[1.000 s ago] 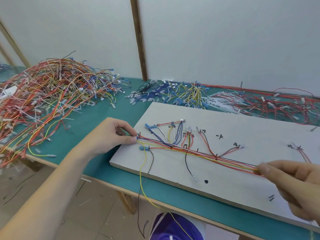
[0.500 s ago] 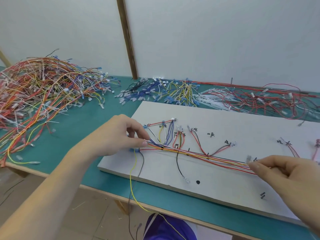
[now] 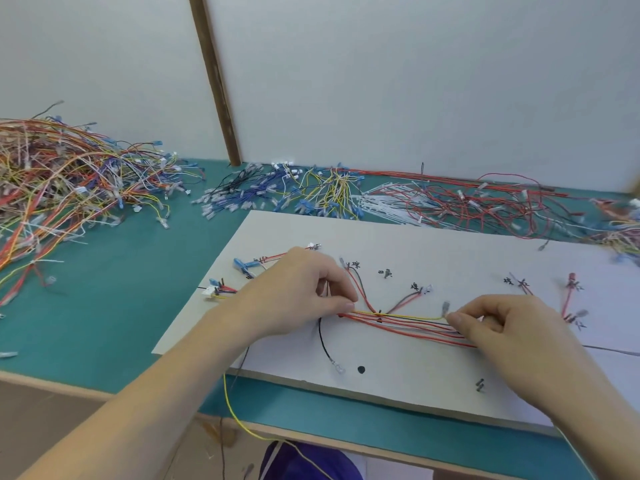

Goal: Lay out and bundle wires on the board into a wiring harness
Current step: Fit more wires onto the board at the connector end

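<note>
Here both hands — left hand (image 3: 304, 292), right hand (image 3: 502, 327) — pinch the wire bundle (image 3: 405, 322).

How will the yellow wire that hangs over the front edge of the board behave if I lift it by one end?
Probably floppy: the yellow wire droops off the board in a loose curve below the table edge. It looks thin, so likely very light. Its free length may swing and catch on the red wires that the left hand and right hand pinch.
</note>
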